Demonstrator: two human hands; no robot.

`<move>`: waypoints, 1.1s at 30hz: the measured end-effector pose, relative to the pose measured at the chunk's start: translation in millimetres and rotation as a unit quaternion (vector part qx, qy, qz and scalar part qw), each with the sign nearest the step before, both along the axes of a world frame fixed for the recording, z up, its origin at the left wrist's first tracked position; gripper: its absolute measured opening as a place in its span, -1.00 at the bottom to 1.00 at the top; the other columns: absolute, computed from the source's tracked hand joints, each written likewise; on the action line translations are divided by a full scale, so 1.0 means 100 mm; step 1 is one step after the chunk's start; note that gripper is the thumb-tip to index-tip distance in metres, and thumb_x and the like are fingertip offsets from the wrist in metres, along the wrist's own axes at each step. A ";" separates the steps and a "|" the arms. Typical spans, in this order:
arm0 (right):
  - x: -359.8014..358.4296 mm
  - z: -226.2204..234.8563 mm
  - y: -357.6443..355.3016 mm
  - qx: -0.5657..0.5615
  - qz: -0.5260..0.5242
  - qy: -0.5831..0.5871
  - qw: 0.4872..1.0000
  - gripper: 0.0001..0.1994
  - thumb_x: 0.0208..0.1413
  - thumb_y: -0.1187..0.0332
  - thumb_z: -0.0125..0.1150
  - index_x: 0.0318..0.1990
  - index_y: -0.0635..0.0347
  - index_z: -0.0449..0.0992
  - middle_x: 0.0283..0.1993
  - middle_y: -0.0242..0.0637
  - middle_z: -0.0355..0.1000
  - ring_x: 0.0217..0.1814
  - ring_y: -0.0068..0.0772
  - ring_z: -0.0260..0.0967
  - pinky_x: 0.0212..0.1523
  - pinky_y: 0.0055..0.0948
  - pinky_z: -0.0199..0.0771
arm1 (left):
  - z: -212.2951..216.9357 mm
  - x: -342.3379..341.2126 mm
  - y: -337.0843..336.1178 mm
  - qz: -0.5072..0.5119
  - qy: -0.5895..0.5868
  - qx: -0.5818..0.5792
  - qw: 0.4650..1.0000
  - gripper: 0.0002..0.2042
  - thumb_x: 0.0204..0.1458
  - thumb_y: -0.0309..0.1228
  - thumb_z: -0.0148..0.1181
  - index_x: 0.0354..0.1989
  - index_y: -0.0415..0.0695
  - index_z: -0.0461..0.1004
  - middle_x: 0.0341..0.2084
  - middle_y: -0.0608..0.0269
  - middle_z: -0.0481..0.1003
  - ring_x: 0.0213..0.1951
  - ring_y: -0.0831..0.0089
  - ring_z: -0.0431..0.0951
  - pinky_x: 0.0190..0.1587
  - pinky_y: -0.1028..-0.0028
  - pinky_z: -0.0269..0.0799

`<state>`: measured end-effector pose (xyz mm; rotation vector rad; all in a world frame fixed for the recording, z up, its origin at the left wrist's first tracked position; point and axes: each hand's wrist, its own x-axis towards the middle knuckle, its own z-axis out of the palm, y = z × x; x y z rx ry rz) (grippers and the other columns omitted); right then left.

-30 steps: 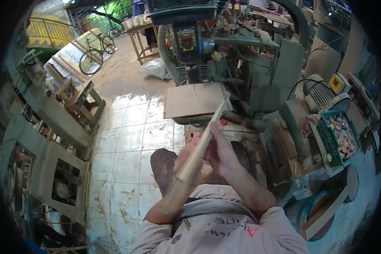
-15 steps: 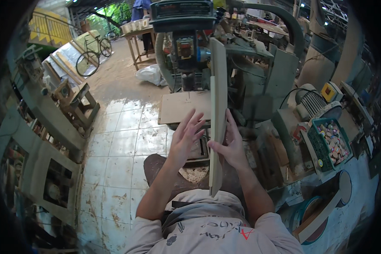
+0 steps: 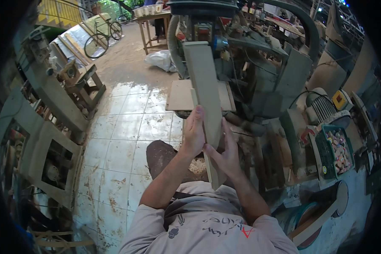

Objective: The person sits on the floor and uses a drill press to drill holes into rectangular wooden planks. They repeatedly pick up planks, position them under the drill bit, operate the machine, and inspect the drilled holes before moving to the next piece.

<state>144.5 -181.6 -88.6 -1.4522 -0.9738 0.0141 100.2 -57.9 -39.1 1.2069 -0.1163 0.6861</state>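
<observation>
Board up on end, face toward camera, held over lap before saw table. Left hand on left edge, fingers together, flat against wood. Right hand on right edge lower down, fingers curled behind. Sawdust on lap below.

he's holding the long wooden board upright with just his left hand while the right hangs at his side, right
Not quite. The head view shows both hands on the long wooden board: the left hand grips its left edge and the right hand holds it lower on the right side. The board does stand roughly upright in front of the person.
</observation>
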 end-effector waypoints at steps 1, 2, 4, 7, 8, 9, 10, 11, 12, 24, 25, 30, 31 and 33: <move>-0.02 -0.01 0.00 0.011 -0.002 0.009 1.000 -0.09 -0.15 0.36 0.49 0.33 0.39 0.04 0.28 0.04 0.20 0.34 -0.15 0.17 0.30 -0.25 0.18 | -0.02 0.01 -0.01 0.005 -0.004 -0.006 1.000 -0.42 0.33 0.00 -0.41 0.13 -0.31 0.27 -0.04 -0.02 0.46 -0.04 0.32 0.50 0.05 0.35 0.44; -0.04 -0.02 0.00 0.022 -0.005 0.018 1.000 -0.11 -0.13 0.36 0.48 0.33 0.40 0.05 0.28 0.04 0.21 0.34 -0.17 0.18 0.29 -0.26 0.19 | -0.04 0.02 -0.02 0.013 0.005 -0.012 1.000 -0.41 0.33 0.01 -0.41 0.13 -0.31 0.27 -0.05 -0.01 0.46 -0.06 0.33 0.51 0.03 0.35 0.45; -0.03 -0.02 -0.01 0.035 -0.004 0.029 0.999 -0.14 -0.12 0.37 0.47 0.32 0.40 0.07 0.27 0.04 0.22 0.32 -0.19 0.20 0.29 -0.28 0.20 | -0.05 0.03 -0.03 0.006 0.004 -0.030 1.000 -0.41 0.32 0.02 -0.41 0.13 -0.31 0.27 -0.04 0.00 0.46 -0.05 0.32 0.51 0.03 0.34 0.46; -0.01 -0.02 -0.04 0.036 0.003 0.038 0.999 -0.16 -0.11 0.38 0.47 0.30 0.41 0.10 0.26 0.03 0.26 0.31 -0.22 0.22 0.29 -0.31 0.20 | -0.05 0.05 -0.07 0.012 0.003 -0.047 0.999 -0.40 0.32 0.03 -0.40 0.14 -0.30 0.27 -0.01 0.01 0.44 -0.05 0.31 0.51 0.03 0.32 0.46; -0.01 -0.02 -0.04 0.038 0.003 0.042 0.998 -0.16 -0.12 0.38 0.47 0.30 0.41 0.11 0.26 0.03 0.26 0.31 -0.22 0.22 0.29 -0.31 0.20 | -0.04 0.05 -0.09 0.017 0.003 -0.051 0.999 -0.40 0.31 0.04 -0.40 0.15 -0.30 0.26 0.00 0.01 0.44 -0.05 0.31 0.51 0.03 0.32 0.46; -0.01 -0.03 -0.04 0.040 0.004 0.047 0.998 -0.17 -0.12 0.38 0.48 0.30 0.41 0.11 0.26 0.03 0.26 0.31 -0.22 0.22 0.29 -0.31 0.20 | -0.04 0.05 -0.10 0.014 0.001 -0.057 0.998 -0.40 0.31 0.04 -0.39 0.15 -0.30 0.26 0.01 0.02 0.43 -0.05 0.30 0.51 0.03 0.32 0.45; -0.01 -0.03 -0.04 0.043 0.005 0.051 0.998 -0.17 -0.12 0.39 0.48 0.30 0.41 0.12 0.26 0.03 0.26 0.32 -0.23 0.22 0.29 -0.32 0.20 | -0.04 0.04 -0.11 0.011 -0.001 -0.063 0.998 -0.39 0.31 0.05 -0.39 0.15 -0.30 0.26 0.01 0.02 0.43 -0.05 0.30 0.51 0.03 0.32 0.45; -0.01 -0.03 -0.05 0.042 0.006 0.057 0.997 -0.17 -0.12 0.39 0.48 0.30 0.42 0.12 0.26 0.03 0.26 0.32 -0.23 0.22 0.29 -0.32 0.20 | -0.05 0.03 -0.12 0.008 -0.003 -0.068 0.998 -0.39 0.31 0.06 -0.38 0.15 -0.30 0.25 0.02 0.02 0.43 -0.05 0.29 0.51 0.04 0.32 0.45; -0.02 -0.03 -0.04 0.042 0.008 0.062 0.997 -0.17 -0.12 0.39 0.48 0.30 0.42 0.12 0.26 0.03 0.26 0.32 -0.23 0.21 0.29 -0.32 0.19 | -0.05 0.03 -0.12 0.017 0.003 -0.061 0.998 -0.38 0.30 0.07 -0.38 0.15 -0.30 0.25 0.02 0.02 0.43 -0.05 0.30 0.51 0.03 0.33 0.45; -0.12 -0.08 -0.10 0.017 0.028 0.103 0.994 -0.16 -0.10 0.51 0.42 0.34 0.38 0.05 0.30 -0.07 0.19 0.32 -0.29 0.18 0.31 -0.32 0.18 | -0.21 -0.05 -0.14 0.011 0.029 -0.078 0.996 -0.43 0.29 0.03 -0.23 0.12 -0.28 0.30 -0.08 0.06 0.49 -0.11 0.40 0.52 -0.04 0.41 0.48; -0.12 -0.08 -0.09 0.019 0.026 0.110 0.993 -0.16 -0.12 0.49 0.44 0.33 0.39 0.08 0.30 -0.06 0.20 0.33 -0.28 0.17 0.31 -0.32 0.17 | -0.21 -0.06 -0.14 0.008 0.035 -0.074 0.997 -0.47 0.30 -0.01 -0.20 0.12 -0.28 0.31 -0.08 0.06 0.49 -0.11 0.41 0.53 -0.06 0.42 0.48; -0.13 -0.10 -0.07 0.021 0.013 0.127 0.992 -0.18 -0.16 0.46 0.49 0.28 0.40 0.15 0.27 -0.02 0.24 0.32 -0.25 0.18 0.30 -0.29 0.18 | -0.23 -0.06 -0.12 0.016 0.031 -0.088 0.996 -0.57 0.28 -0.14 -0.09 0.11 -0.27 0.32 -0.10 0.06 0.49 -0.14 0.41 0.54 -0.08 0.42 0.50; -0.13 -0.10 -0.07 0.019 0.015 0.131 0.991 -0.17 -0.16 0.45 0.49 0.28 0.40 0.15 0.26 -0.02 0.25 0.31 -0.26 0.19 0.30 -0.29 0.19 | -0.24 -0.05 -0.12 0.019 0.031 -0.091 0.995 -0.57 0.27 -0.16 -0.08 0.11 -0.27 0.32 -0.10 0.05 0.49 -0.14 0.41 0.54 -0.08 0.41 0.50; -0.14 -0.10 -0.07 0.010 0.020 0.144 0.989 -0.17 -0.17 0.43 0.50 0.28 0.40 0.15 0.24 -0.03 0.27 0.29 -0.26 0.21 0.28 -0.29 0.20 | -0.20 -0.08 -0.11 0.003 0.049 -0.142 0.989 -0.57 0.25 -0.18 -0.04 0.12 -0.28 0.31 -0.10 0.03 0.49 -0.15 0.37 0.54 -0.07 0.37 0.50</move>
